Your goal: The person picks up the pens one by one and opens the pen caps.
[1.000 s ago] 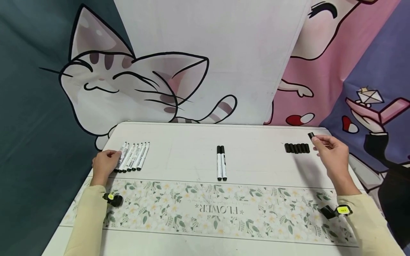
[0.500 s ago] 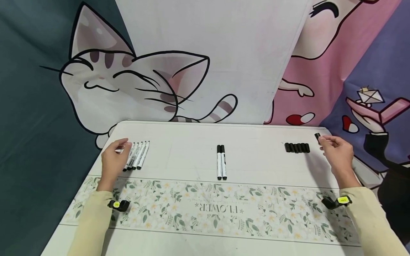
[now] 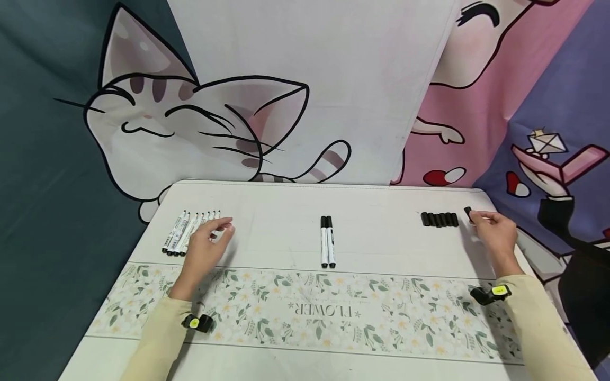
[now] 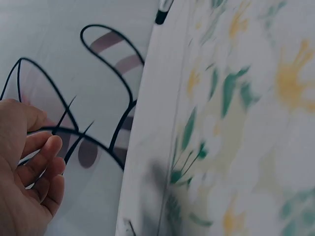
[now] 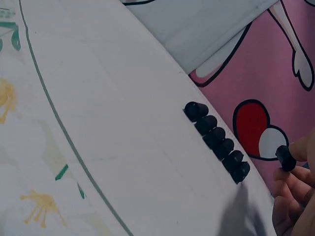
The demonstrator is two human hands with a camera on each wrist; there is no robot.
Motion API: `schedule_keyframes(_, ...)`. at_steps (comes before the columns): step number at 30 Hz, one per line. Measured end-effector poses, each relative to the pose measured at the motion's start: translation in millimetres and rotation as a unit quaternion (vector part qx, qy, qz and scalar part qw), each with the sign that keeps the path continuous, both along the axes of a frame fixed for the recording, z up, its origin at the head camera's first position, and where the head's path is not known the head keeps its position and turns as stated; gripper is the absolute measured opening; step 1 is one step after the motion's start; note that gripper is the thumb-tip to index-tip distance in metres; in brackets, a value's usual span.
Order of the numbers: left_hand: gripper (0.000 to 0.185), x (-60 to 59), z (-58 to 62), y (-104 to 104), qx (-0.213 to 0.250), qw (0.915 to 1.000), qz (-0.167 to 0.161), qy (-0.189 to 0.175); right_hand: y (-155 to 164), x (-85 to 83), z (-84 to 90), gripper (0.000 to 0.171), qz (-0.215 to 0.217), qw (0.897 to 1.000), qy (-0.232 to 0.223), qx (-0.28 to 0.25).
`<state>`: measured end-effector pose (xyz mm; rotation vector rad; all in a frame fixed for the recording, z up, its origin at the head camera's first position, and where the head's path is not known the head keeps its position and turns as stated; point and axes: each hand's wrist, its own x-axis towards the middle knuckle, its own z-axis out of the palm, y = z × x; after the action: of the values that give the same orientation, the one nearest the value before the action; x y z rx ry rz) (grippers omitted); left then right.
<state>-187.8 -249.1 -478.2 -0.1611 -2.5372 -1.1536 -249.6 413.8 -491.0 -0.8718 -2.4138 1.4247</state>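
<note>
My left hand (image 3: 205, 253) is raised with loosely bent fingers and nothing in them. In the head view it hides part of a row of uncapped white markers (image 3: 177, 234), whose black ends point toward me. Thumb and fingertips of my right hand (image 3: 496, 235) pinch a black marker cap (image 5: 285, 158) above the table's right side. Just left of that hand, several more black caps (image 3: 439, 219) lie side by side in a tight row. Two capped markers (image 3: 328, 242) lie parallel at the table's middle.
The white table (image 3: 281, 222) carries a printed floral band (image 3: 314, 312) along its nearer part. A cartoon-printed cloth (image 3: 371, 106) hangs behind the far edge, and a dark green curtain (image 3: 43, 211) hangs at the left.
My left hand has moved right across the marker row, uncovering the leftmost markers. The right hand, still pinching the cap, first shifted slightly right, then came down a little and back left.
</note>
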Motion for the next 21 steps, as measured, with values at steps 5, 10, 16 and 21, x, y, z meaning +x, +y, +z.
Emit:
schedule_keyframes(5, 0.033, 6.3, -6.2, 18, -0.009, 0.9989, -0.045, -0.010, 2, -0.3, -8.9, 0.017, 0.014, 1.000, -0.012, 0.016)
schedule_keyframes(10, 0.031, 12.7, -10.6, 30, -0.011, 0.9965, -0.081, -0.017, 1, -1.6, -14.8, 0.023, 0.022, 0.999, -0.031, 0.036)
schedule_keyframes(16, 0.029, 19.5, -13.2, 42, -0.012, 0.9950, -0.096, -0.026, -3, -5.4, -14.7, 0.041, 0.030, 0.996, -0.059, 0.062)
schedule_keyframes(21, 0.029, 20.3, -14.2, 53, -0.013, 0.9935, -0.110, -0.024, -2, -9.3, -13.3, 0.048, 0.024, 0.994, -0.080, 0.065)
